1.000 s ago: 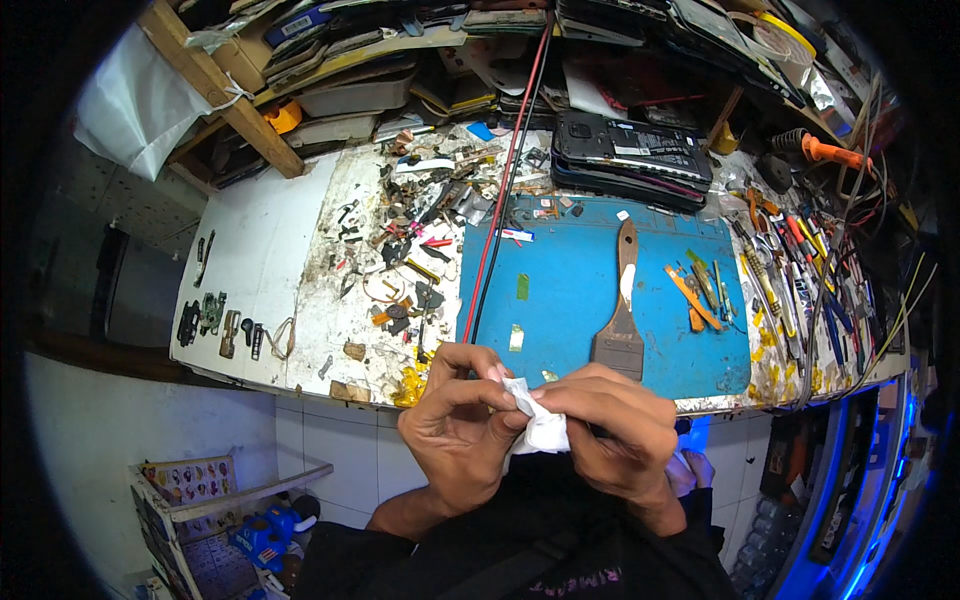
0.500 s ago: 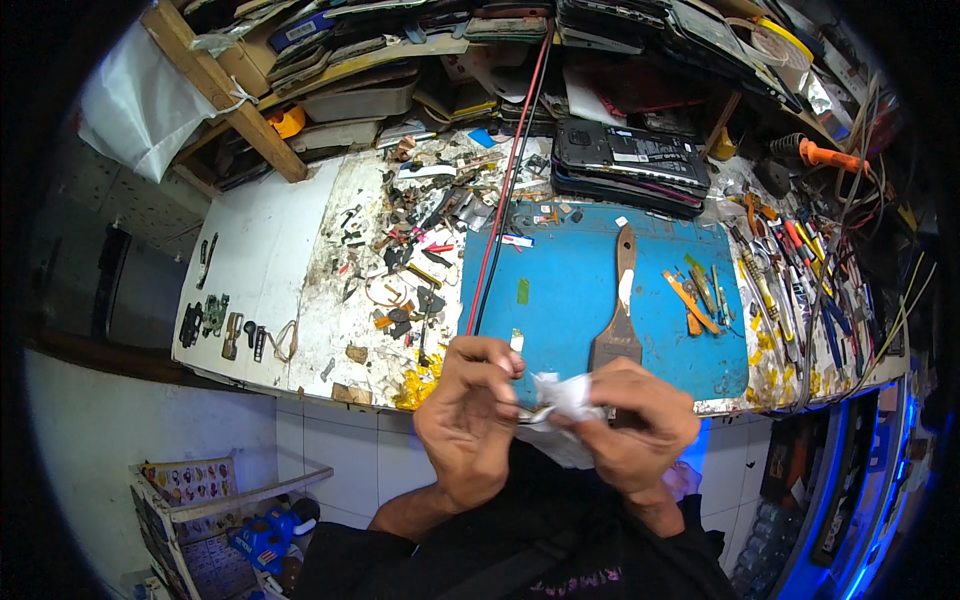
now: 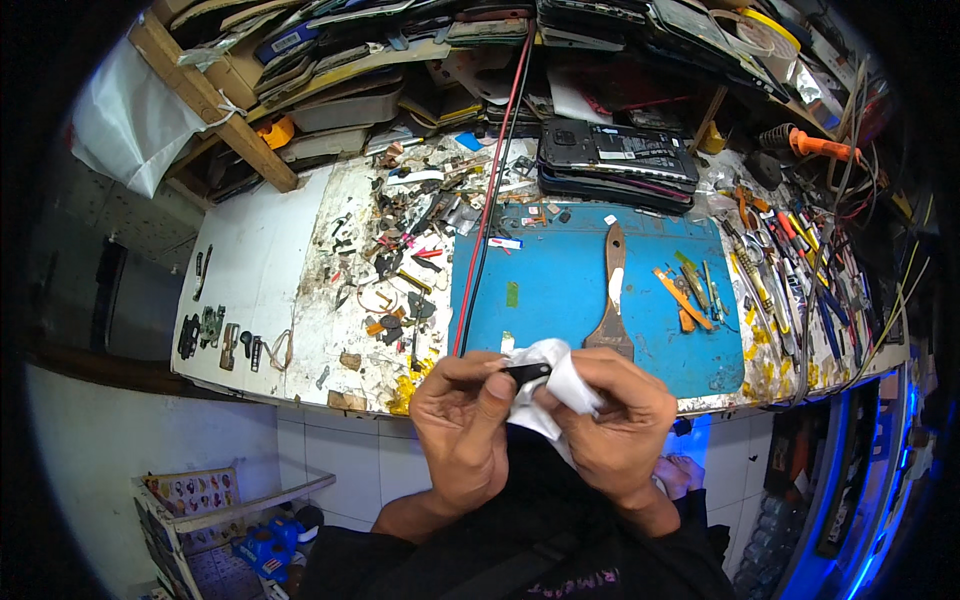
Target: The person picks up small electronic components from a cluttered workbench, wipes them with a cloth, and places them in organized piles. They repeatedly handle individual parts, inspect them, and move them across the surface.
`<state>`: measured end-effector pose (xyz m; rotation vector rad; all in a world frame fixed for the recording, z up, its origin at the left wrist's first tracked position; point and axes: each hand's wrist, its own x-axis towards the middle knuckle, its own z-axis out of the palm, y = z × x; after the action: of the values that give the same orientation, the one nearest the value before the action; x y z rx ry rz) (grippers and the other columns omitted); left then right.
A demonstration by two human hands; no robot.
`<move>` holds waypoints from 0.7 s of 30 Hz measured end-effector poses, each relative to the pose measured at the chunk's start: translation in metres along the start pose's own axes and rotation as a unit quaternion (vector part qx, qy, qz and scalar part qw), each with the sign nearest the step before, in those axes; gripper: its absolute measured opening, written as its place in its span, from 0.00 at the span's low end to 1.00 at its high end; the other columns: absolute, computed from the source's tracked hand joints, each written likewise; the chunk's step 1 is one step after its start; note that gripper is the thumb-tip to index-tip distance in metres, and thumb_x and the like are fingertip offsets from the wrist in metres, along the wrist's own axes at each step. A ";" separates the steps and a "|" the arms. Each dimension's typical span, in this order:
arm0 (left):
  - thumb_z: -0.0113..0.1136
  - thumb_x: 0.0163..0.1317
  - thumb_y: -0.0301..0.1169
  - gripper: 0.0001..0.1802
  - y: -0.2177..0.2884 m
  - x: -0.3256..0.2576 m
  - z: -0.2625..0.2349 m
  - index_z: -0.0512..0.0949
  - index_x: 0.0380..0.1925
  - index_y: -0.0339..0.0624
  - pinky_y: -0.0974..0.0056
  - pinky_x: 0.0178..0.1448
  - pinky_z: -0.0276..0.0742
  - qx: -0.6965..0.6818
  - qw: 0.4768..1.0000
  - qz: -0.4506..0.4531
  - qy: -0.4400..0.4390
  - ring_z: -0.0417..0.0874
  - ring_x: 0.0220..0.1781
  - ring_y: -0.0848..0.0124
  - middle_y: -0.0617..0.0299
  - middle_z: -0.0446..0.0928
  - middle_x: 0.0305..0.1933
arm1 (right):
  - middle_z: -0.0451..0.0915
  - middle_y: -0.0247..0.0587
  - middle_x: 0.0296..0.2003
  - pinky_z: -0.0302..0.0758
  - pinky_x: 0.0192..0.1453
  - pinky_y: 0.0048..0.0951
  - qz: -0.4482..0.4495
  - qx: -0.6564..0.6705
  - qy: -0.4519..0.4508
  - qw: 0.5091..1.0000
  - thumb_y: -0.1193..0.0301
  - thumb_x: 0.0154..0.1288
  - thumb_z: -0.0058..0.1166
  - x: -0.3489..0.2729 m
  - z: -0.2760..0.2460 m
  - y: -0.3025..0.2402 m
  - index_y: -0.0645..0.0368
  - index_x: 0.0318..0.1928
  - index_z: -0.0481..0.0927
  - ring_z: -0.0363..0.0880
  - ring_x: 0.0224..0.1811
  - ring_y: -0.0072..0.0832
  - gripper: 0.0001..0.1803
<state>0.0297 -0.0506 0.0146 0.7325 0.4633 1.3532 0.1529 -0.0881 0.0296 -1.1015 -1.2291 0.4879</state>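
Observation:
Close to my body, at the front edge of the blue mat (image 3: pixel 560 270), my two hands work together. Between its thumb and fingers my left hand (image 3: pixel 460 432) pinches a small black piece (image 3: pixel 528 373) with a pale spot near one end; its exact kind I cannot tell. A white cloth or tissue (image 3: pixel 572 385) is gripped in my right hand (image 3: pixel 622 425) and curls around the far side of the black piece, touching it. Just beyond my right hand lies a wide flat paintbrush (image 3: pixel 614 290), its handle pointing away from me.
Stacked phones (image 3: pixel 618 160) stand behind the mat. Small parts litter the worktop (image 3: pixel 330 270) on the left. Pliers and screwdrivers (image 3: pixel 790 265) crowd the right, with orange strips (image 3: pixel 680 295) nearby. A red cable (image 3: pixel 495 190) hangs down over the mat. Shelves of devices (image 3: pixel 400 60) run along the back.
The black piece now shows between my left fingertips, and the white cloth is spread wider around it. Both hands have come closer together. The whole view has shifted slightly.

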 end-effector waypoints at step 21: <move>0.83 0.38 0.42 0.31 0.015 0.024 -0.017 0.87 0.46 0.43 0.69 0.41 0.66 0.388 0.869 0.208 -0.226 0.68 0.39 0.71 0.62 0.64 0.40 | 0.81 0.34 0.28 0.66 0.27 0.14 0.239 0.232 -0.023 0.943 0.73 0.68 0.62 0.002 -0.013 -0.014 0.70 0.34 0.81 0.74 0.30 0.10 0.10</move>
<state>0.0117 -0.0233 0.0158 1.8600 0.4829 1.3091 0.1621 -0.0982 0.0435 -0.9719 -0.8126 1.1194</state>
